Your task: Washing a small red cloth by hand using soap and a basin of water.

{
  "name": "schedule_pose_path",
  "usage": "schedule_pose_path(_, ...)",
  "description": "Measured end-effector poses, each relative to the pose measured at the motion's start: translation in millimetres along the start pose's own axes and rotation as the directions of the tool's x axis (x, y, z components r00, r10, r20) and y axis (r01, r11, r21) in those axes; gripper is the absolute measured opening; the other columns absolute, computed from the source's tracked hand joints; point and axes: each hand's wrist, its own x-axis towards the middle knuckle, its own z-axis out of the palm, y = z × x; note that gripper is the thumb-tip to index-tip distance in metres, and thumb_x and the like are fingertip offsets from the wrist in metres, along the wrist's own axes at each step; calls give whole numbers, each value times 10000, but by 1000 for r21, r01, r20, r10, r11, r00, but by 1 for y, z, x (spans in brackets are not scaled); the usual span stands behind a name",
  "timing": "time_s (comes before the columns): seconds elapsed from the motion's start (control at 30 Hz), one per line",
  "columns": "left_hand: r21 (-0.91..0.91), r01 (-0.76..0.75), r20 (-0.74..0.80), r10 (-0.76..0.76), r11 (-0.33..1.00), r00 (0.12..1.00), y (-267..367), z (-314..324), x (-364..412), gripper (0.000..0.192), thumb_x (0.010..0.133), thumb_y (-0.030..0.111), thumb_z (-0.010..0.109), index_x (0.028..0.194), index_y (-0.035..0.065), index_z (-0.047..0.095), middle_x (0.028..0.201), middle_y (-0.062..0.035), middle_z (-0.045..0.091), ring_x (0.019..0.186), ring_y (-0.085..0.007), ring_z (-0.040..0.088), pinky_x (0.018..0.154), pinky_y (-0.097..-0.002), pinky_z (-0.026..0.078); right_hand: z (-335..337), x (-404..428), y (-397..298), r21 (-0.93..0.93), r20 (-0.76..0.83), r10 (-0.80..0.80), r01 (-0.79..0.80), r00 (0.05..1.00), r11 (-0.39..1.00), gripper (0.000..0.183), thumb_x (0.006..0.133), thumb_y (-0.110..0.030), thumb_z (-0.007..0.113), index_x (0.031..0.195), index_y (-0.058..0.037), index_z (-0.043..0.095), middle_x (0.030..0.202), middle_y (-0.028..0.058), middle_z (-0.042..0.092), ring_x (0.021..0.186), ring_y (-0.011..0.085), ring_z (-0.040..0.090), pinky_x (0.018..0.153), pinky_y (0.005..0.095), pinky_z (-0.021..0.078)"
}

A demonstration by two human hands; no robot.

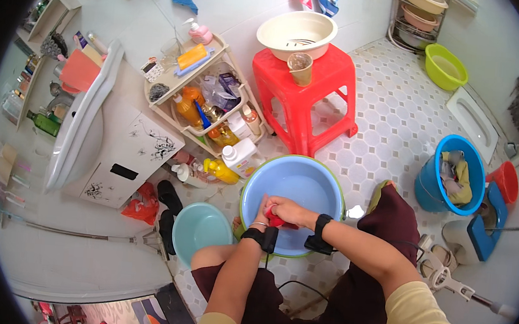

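Note:
Both my hands are together over a light-blue plastic basin [317, 185] on the floor in front of me. My right hand [287, 209] is closed on a wet-looking red cloth [274, 219]. Beside it and touching it, my left hand [263, 211] also grips the cloth, partly hidden behind my right hand. Part of the cloth hangs down towards the basin's near side. Black bands with small devices are on both wrists.
A teal basin [200, 228] stands left of the blue one. Beyond are a red stool [305, 92] with a white basin [297, 31] and a cup [301, 68], and a shelf cart [183, 81] with bottles. A blue bucket [424, 185] of clothes stands right.

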Motion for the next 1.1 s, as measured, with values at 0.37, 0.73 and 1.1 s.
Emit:
schedule_pose_path(0.37, -228, 22, 75, -5, 973, 997, -14, 2, 29, 447, 876, 458, 392, 1127, 99, 482, 1083, -107, 560, 946, -283, 565, 823, -460, 459, 1, -10, -7, -651, -389, -361, 25, 847, 759, 215, 800, -263, 505, 812, -54, 553, 803, 159, 615, 750, 324, 594, 654, 422, 468)
schedule_pose_path(0.73, 204, -268, -228, 312, 942, 923, -13, -28, 47, 342, 804, 280, 534, 989, -4, 579, 939, -146, 604, 915, -249, 573, 777, -364, 455, -59, 1, 89, -758, -456, 15, -397, 890, 517, 389, 810, -282, 491, 1101, -24, 514, 989, 240, 583, 927, 381, 566, 781, 422, 464)
schedule_pose_path(1.1, 892, -421, 387, 204, 167, 899, 49, 7, -55, 789, 542, 62, 706, 1263, 54, 386, 1135, -128, 501, 1039, -202, 484, 859, -297, 416, -25, -38, -66, -86, -69, 251, -256, 966, 963, 157, 714, -45, 511, 838, 38, 560, 788, 108, 572, 643, 202, 584, 585, 308, 533)
